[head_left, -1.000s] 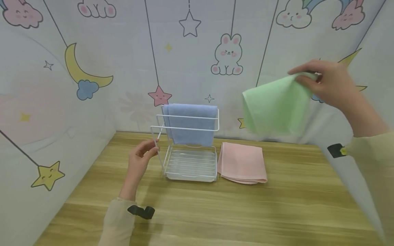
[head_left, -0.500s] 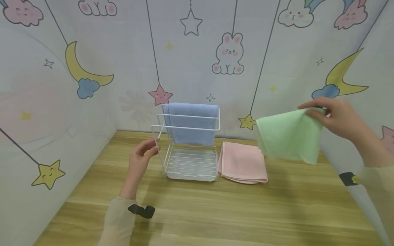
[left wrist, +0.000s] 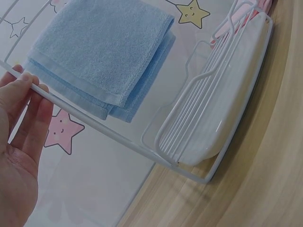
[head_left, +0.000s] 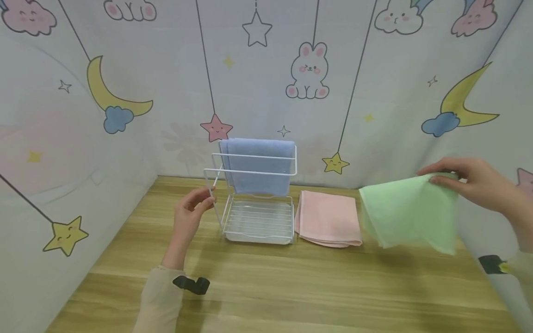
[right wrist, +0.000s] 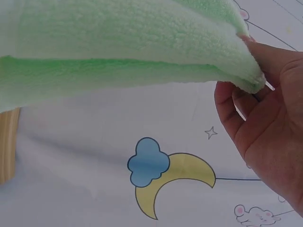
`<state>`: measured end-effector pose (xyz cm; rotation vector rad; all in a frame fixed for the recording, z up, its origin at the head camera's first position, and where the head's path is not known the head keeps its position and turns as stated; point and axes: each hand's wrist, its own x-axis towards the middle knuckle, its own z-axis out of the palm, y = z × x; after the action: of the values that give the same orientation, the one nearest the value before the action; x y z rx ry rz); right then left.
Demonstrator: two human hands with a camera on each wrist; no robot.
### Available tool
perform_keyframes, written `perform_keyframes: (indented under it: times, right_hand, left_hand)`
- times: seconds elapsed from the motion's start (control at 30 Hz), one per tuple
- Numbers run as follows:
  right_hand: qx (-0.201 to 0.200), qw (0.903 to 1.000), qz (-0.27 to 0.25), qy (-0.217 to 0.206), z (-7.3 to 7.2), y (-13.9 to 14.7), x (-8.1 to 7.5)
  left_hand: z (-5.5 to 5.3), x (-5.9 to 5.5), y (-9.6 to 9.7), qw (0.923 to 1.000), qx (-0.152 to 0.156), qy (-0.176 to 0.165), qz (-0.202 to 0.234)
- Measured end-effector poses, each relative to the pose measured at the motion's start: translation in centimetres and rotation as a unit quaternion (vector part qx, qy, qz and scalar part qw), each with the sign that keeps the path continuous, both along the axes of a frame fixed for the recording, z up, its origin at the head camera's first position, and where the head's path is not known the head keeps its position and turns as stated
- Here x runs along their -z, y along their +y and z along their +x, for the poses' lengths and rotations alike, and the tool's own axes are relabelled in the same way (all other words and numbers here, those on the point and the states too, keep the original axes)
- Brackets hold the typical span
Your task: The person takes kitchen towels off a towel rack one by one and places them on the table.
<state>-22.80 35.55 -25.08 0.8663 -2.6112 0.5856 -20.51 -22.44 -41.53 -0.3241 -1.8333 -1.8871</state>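
Observation:
My left hand (head_left: 189, 215) pinches the left upright of a white wire rack (head_left: 250, 173) between thumb and fingers. Over the rack's rear bar hangs a folded blue towel (head_left: 262, 180), also large in the left wrist view (left wrist: 104, 47). On the right, my right hand (head_left: 474, 180) pinches the top edge of a folded green towel (head_left: 410, 210). That towel dangles, its lower edge blurred, above the right part of the table. In the right wrist view, thumb and fingers grip a corner of the green towel's fuzzy cloth (right wrist: 128, 42).
A folded pink towel (head_left: 329, 219) lies on the wooden table (head_left: 291, 286), just right of the rack. At the rack's base sits a white tray (head_left: 258, 238) under a wire grid. Printed fabric walls (head_left: 175, 83) stand behind and on both sides.
My right hand has come down and moved to the right with the green towel. The left hand stays at the rack's upright. The blue and pink towels have not moved.

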Motion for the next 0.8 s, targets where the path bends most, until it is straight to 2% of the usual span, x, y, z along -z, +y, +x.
perform_keyframes:
  times: [0.1,0.17,0.27,0.37,0.6,0.73,0.8]
  right_hand:
    - [0.01,0.9996,0.006,-0.025,-0.4,0.6,0.7]
    - [0.024,0.9979,0.013,-0.059,-1.2,1.1,1.5]
    - [0.047,0.9919,0.028,-0.114,-2.8,2.1,3.1]
    - [0.048,0.9864,0.04,-0.152,-4.6,3.2,5.1]
    - [0.056,0.9842,0.022,-0.166,-8.2,4.7,9.7]
    - [0.07,0.9838,0.009,-0.164,-9.1,4.9,11.3]
    - [0.081,0.9805,0.001,-0.179,-9.2,4.7,11.7]
  left_hand:
    - [0.0,0.0,0.0,1.0,-0.005,-0.002,0.0]
    - [0.0,-0.1,0.0,1.0,-0.005,-0.003,0.0]
    - [0.0,0.0,0.0,1.0,0.0,-0.004,0.005]
    - [-0.1,0.0,0.0,1.0,0.003,-0.006,0.005]
    - [0.0,0.0,-0.1,1.0,-0.006,-0.006,0.001]
    - [0.0,0.0,-0.1,1.0,-0.003,-0.009,-0.002]
    - [0.0,0.0,-0.1,0.9999,-0.002,-0.012,-0.002]
